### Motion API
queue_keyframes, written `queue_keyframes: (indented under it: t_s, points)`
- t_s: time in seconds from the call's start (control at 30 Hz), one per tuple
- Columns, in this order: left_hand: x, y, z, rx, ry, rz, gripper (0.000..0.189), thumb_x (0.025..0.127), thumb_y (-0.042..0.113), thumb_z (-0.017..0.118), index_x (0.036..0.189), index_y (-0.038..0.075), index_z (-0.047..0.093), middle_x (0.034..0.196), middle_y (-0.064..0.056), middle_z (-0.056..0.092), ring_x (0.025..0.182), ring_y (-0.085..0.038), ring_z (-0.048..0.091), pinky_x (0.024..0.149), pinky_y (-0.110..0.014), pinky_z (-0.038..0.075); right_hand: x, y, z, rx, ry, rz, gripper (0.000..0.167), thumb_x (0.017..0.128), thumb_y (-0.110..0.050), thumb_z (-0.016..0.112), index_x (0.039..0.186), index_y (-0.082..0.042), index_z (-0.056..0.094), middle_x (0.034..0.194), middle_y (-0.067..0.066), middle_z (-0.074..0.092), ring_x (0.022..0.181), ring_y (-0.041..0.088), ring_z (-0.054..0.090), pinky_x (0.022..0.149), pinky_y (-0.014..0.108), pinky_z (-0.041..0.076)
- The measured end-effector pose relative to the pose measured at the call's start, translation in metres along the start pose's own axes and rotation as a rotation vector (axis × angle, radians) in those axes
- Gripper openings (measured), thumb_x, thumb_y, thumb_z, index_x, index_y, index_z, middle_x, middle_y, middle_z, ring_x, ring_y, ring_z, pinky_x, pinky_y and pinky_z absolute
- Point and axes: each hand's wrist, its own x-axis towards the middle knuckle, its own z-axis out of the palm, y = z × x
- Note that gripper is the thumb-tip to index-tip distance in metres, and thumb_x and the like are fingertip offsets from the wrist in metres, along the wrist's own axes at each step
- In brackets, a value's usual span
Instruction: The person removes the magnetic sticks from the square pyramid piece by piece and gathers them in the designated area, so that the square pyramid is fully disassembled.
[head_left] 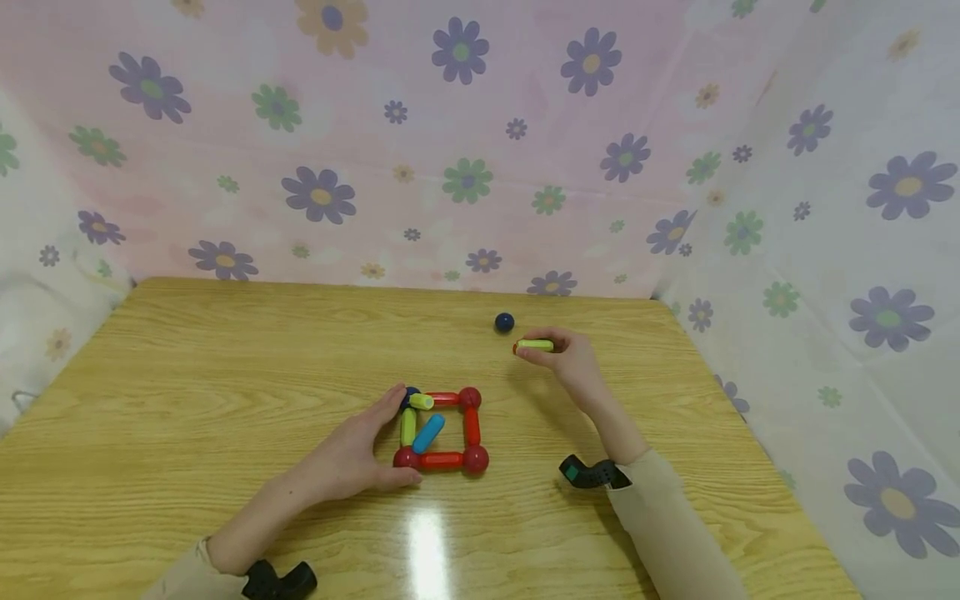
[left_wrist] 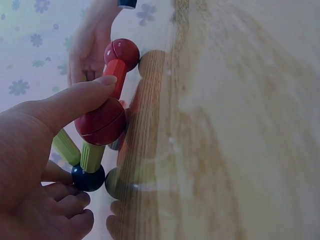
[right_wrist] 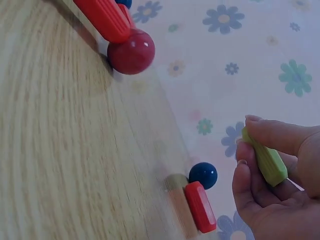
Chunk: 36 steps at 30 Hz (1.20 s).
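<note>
A square of magnetic building rods and balls lies on the table, with red rods (head_left: 442, 460), red balls (head_left: 476, 459), a yellow-green rod (head_left: 408, 427) and one dark blue ball (left_wrist: 88, 178). From the blue ball another yellow-green rod (head_left: 422, 402) sticks up, and a light blue rod (head_left: 429, 433) rises at the near-left red ball (head_left: 407, 458). My left hand (head_left: 348, 454) holds the square's left side, thumb by that red ball and fingers against the blue ball. To the right, my right hand (head_left: 573, 362) pinches a loose yellow-green rod (right_wrist: 267, 161) between thumb and fingers.
Beyond the square, a loose dark blue ball (head_left: 505, 322) rests on the wooden table (head_left: 262, 350). Beside it lies a red rod (right_wrist: 200, 206), mostly hidden behind my right hand in the head view. Flowered cloth (head_left: 465, 233) hangs at the table's back and sides.
</note>
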Motion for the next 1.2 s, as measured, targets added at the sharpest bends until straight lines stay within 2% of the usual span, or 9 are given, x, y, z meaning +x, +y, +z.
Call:
queue_keyframes:
  t_s: [0.2,0.3,0.4,0.53,0.63,0.73,0.93,1.07,1.2]
  points:
    - [0.000,-0.001,0.001,-0.004,0.000,0.000,0.118,0.073,0.054,0.085,0.160,0.008,0.020,0.166,-0.007,0.019,0.151,-0.034,0.024,0.118,-0.055,0.029,0.008,0.007,-0.006,-0.010,-0.003,-0.010,0.044,0.091,-0.022,0.075,0.128,0.001,0.065,0.127,0.013,0.064,0.105,0.019,0.064,0.095,0.040,0.053]
    - [0.000,-0.001,0.001,-0.006,0.000,0.000,0.118,0.073,0.054,0.085,0.160,0.008,0.019,0.166,-0.007,0.018,0.151,-0.034,0.024,0.118,-0.055,0.029,0.010,0.011,-0.013,-0.008,-0.009,-0.014,0.044,0.091,-0.023,0.075,0.128,-0.001,0.065,0.130,0.012,0.062,0.114,0.027,0.059,0.097,0.043,0.052]
    - [0.000,-0.001,0.001,-0.005,0.000,0.000,0.118,0.073,0.054,0.085,0.160,0.008,0.019,0.166,-0.007,0.018,0.151,-0.034,0.024,0.118,-0.055,0.029,0.012,0.017,-0.019,-0.015,-0.008,-0.003,0.045,0.092,-0.025,0.075,0.130,-0.003,0.065,0.134,0.011,0.061,0.122,0.029,0.056,0.101,0.043,0.050]
    - [0.001,-0.001,0.001,-0.006,-0.001,-0.002,0.119,0.073,0.054,0.085,0.160,0.008,0.019,0.166,-0.007,0.018,0.151,-0.034,0.024,0.118,-0.055,0.029,0.014,0.025,-0.024,-0.008,-0.019,0.009,0.047,0.092,-0.021,0.074,0.132,0.001,0.063,0.136,0.014,0.060,0.118,0.026,0.059,0.101,0.044,0.050]
    - [0.000,-0.001,0.001,-0.009,-0.001,-0.004,0.119,0.073,0.054,0.085,0.160,0.008,0.018,0.166,-0.007,0.018,0.151,-0.034,0.024,0.118,-0.055,0.029,0.014,0.029,-0.025,0.002,-0.024,0.029,0.046,0.090,-0.016,0.076,0.131,0.002,0.063,0.133,0.018,0.061,0.109,0.022,0.062,0.094,0.041,0.053]
    - [0.000,0.000,0.001,-0.010,-0.001,-0.004,0.119,0.073,0.053,0.085,0.160,0.008,0.018,0.166,-0.007,0.018,0.151,-0.034,0.024,0.118,-0.055,0.029,0.014,0.032,-0.025,-0.011,-0.024,0.050,0.045,0.088,-0.016,0.078,0.129,-0.001,0.065,0.130,0.019,0.064,0.104,0.017,0.063,0.086,0.033,0.052]
    - [0.000,0.000,0.000,-0.004,0.001,0.000,0.118,0.074,0.053,0.085,0.160,0.008,0.019,0.166,-0.008,0.018,0.151,-0.034,0.024,0.118,-0.055,0.029,0.015,0.039,-0.025,-0.046,-0.024,0.063,0.042,0.089,-0.019,0.078,0.126,-0.003,0.067,0.131,0.018,0.063,0.106,0.017,0.061,0.082,0.027,0.051]
    - [0.000,0.000,0.000,-0.002,0.000,0.002,0.118,0.074,0.053,0.085,0.160,0.007,0.019,0.166,-0.008,0.018,0.151,-0.034,0.024,0.118,-0.055,0.029,0.015,0.040,-0.026,-0.066,-0.019,0.053,0.041,0.088,-0.020,0.078,0.125,-0.003,0.069,0.131,0.019,0.063,0.105,0.018,0.060,0.077,0.024,0.047]
    - [0.000,0.000,0.000,0.001,0.001,0.001,0.118,0.074,0.053,0.085,0.160,0.008,0.019,0.166,-0.008,0.019,0.151,-0.034,0.025,0.118,-0.055,0.030,0.015,0.043,-0.028,-0.092,-0.017,0.056,0.039,0.089,-0.020,0.077,0.124,-0.004,0.070,0.131,0.017,0.062,0.095,0.016,0.059,0.069,0.024,0.041]
